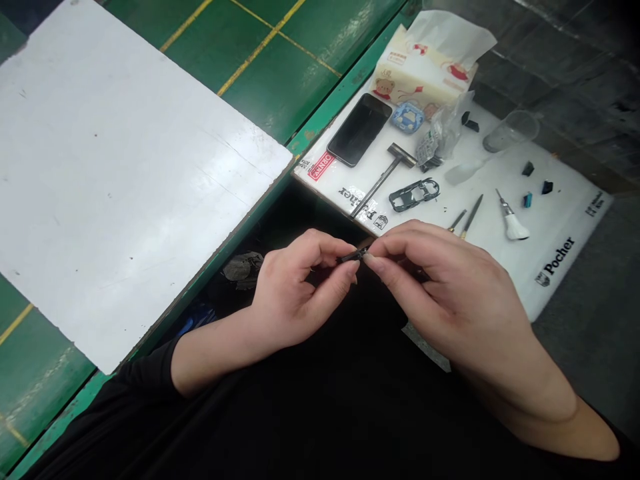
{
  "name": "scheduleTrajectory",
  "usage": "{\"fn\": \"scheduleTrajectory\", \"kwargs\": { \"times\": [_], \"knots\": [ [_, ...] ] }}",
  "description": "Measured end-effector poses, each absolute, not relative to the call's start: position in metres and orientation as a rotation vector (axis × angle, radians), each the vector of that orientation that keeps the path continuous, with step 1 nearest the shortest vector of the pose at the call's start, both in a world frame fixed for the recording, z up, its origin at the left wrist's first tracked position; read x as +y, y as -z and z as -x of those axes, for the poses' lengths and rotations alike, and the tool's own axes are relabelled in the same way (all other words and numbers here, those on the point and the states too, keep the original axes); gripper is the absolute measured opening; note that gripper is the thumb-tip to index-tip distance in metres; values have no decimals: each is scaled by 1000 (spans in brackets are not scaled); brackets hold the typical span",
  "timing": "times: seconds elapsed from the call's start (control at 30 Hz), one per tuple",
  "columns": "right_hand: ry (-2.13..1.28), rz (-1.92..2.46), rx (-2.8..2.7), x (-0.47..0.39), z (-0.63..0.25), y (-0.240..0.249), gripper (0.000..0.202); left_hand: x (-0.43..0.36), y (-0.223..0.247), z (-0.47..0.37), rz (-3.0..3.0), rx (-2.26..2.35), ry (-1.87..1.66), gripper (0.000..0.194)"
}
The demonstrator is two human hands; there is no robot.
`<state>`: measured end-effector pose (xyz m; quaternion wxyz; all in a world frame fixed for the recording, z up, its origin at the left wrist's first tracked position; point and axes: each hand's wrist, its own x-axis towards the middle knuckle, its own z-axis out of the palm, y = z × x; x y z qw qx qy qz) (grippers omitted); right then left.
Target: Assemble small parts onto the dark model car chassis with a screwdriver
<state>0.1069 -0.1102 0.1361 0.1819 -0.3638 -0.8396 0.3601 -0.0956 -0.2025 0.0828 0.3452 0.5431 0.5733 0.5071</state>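
A small dark part (354, 255) is held between both hands, just off the near edge of the white box. My left hand (303, 287) pinches its left end between thumb and forefinger. The fingertips of my right hand (440, 287) close on its right end, and the two hands nearly touch. Beyond them on the box lie a dark toy car frame (414, 195) and a T-shaped metal tool (383, 180). Fine details of the held part are too small to make out.
The white box (575, 220) also bears a phone (360, 129), a tissue pack (425, 67), a blue round case (408, 117), a clear cup (511, 131), a white-handled tool (513, 223) and small dark pieces. A white board (135, 167) covers part of the green table at left.
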Motion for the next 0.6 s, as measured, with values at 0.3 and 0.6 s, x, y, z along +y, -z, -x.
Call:
{"fn": "scheduleTrajectory", "kwargs": {
  "times": [0.3,0.6],
  "knots": [
    [-1029,1055,-2345,-115,-109,-137,16,-205,-81,95,-1428,1445,-1344,11],
    [-1030,1012,-2354,-116,-110,-135,17,-208,-84,94,-1420,1476,-1326,9]
  ]
}}
